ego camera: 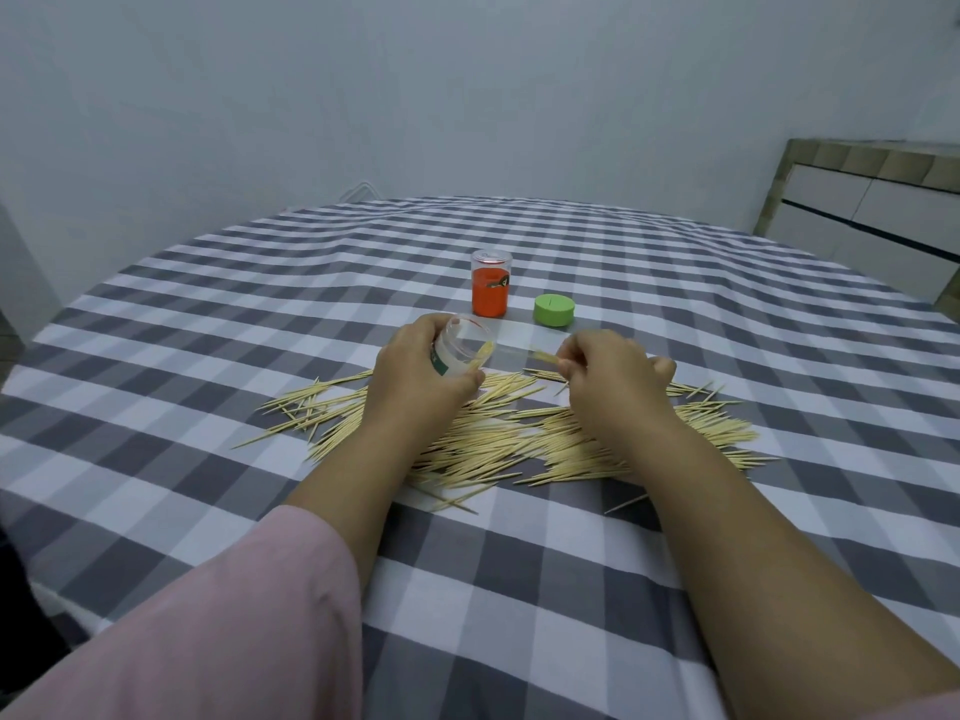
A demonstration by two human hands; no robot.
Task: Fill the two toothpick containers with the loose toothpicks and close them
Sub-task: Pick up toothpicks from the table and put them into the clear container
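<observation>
Two containers: left hand (415,366) grips clear one (462,348) (tilted); right hand (608,371) pinches toothpicks (545,357).

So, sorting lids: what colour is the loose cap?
Green cap, seen in the head view.

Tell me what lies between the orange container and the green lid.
Head view: only bare checkered tablecloth between the orange container and green lid; they stand apart.

Two clear plastic cylindrical toothpick containers are in view, one with an orange label (490,289) and one tilted with a green label (457,350), plus one round green plastic lid (555,308), two hands, and pale wooden toothpicks (498,439) too many to count.
</observation>
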